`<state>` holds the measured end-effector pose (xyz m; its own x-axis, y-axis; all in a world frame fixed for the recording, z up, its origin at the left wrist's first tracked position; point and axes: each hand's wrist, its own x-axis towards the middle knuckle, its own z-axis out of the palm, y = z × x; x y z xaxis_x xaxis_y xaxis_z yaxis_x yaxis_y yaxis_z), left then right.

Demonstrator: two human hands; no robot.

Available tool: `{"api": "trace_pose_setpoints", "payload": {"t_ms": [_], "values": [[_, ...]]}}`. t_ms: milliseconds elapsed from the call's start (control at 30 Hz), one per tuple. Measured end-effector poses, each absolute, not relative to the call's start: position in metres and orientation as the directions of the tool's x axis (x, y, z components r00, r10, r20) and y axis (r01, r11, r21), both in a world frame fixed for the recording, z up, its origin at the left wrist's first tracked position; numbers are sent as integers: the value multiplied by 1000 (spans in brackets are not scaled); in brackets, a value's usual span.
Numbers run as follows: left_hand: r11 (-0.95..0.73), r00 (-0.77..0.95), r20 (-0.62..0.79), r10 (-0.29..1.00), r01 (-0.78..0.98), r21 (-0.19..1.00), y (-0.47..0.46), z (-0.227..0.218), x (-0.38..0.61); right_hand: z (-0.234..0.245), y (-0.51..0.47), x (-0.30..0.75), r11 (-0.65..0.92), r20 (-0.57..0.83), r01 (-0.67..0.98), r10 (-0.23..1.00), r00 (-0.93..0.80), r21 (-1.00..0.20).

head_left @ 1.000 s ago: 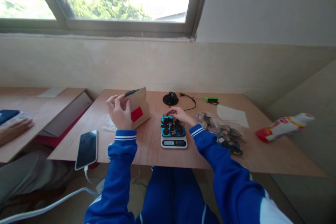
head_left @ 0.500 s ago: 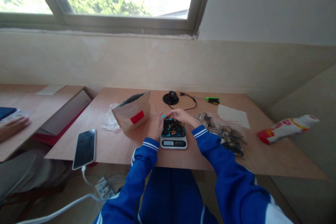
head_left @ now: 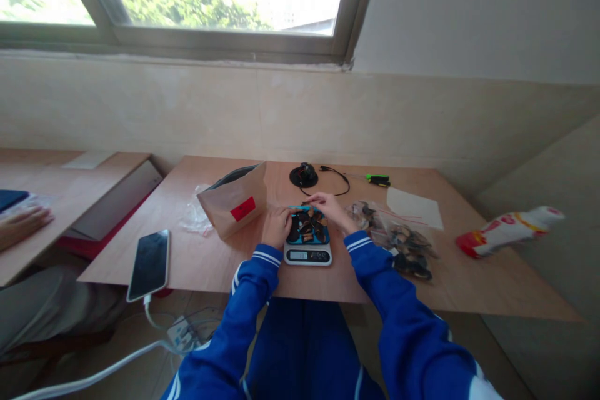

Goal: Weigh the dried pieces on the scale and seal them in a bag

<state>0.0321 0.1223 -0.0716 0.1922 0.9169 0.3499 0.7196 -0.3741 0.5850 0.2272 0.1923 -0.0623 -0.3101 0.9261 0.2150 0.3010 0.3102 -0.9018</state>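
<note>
A small white kitchen scale (head_left: 308,255) with a lit display sits before me. On its blue tray lies a pile of dark brown, curled dried peel pieces (head_left: 308,223). At the tray's upper left is my left hand (head_left: 277,227), its fingers bent together at the edge of the pile; whatever they grip is too small to make out. My right hand (head_left: 330,209) is above the tray's far right side, thumb and fingers pinching a small dark dried piece (head_left: 307,202). Beside my right forearm lies a clear zip bag (head_left: 398,229) of similar pieces.
An open brown paper bag (head_left: 237,200) with a red label stands left of the scale, beside crumpled plastic (head_left: 195,215). A phone (head_left: 149,265), black round stand (head_left: 304,175) with cable, screwdrivers (head_left: 377,180), paper (head_left: 415,207) and a bottle (head_left: 509,231) surround it. Another person's hand (head_left: 25,225) rests at left.
My left hand's fingers have bent in over the tray's edge. My right hand has shifted slightly right, and a dark piece now shows at its fingertips.
</note>
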Motion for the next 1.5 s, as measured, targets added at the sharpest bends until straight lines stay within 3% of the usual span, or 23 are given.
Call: {"api": "trace_pose_setpoints", "payload": {"t_ms": [267,433,633,833,1067,1167,1300,1400,1500], "values": [[-334,29,427,904,672,661,85,-58,15,-67,186,250,271,219,410,961,-171,-871],[-278,-69,400,914,610,742,50,-45,8,-79,175,260,282,182,462,951,-251,-841],[-230,-133,369,920,580,782,25,-42,0,-71,167,260,340,205,610,937,-281,-716],[-199,-176,355,918,568,798,8,-45,-8,-62,158,264,326,204,566,941,-270,-757],[-137,-222,296,929,539,831,-14,-50,-20,-47,102,283,344,319,524,937,-141,-779],[-109,-238,268,934,524,844,-21,-57,-27,-57,55,291,262,288,496,957,-24,-828],[-84,-263,261,929,537,840,-22,-67,-33,-88,-11,297,78,123,467,990,68,-881],[-94,-322,346,881,598,796,-16,-72,-38,-106,-50,302,-9,45,469,994,104,-883],[-120,-352,445,824,659,743,-4,-76,-46,-108,-72,309,-21,55,483,988,143,-875]]}}
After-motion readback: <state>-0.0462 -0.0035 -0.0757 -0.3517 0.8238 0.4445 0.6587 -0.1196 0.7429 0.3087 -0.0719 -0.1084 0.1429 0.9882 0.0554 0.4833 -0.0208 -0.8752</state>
